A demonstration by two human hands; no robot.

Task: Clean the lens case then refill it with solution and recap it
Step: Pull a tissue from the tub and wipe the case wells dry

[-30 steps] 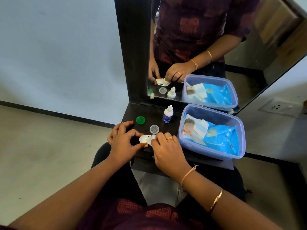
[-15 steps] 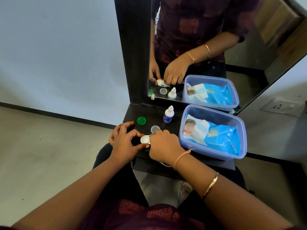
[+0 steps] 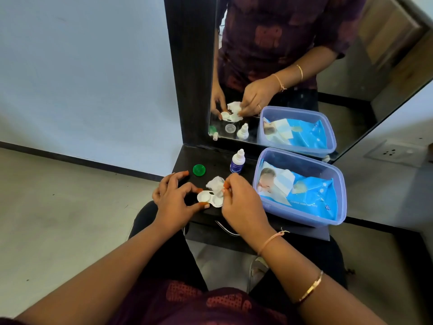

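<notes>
Here left hand [image 3: 173, 201] pinches lens case [image 3: 203, 197] flat, wells up, lengthwise left-right.

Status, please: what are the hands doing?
Left hand pinches lens case. Right hand pinches white wipe over it. Wells uncapped; green cap lies apart. Nothing blocking.

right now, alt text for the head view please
A person's left hand holds an open white lens case on a dark shelf while the right hand pinches a crumpled tissue over it. A green cap and dropper bottle stand behind.
</notes>
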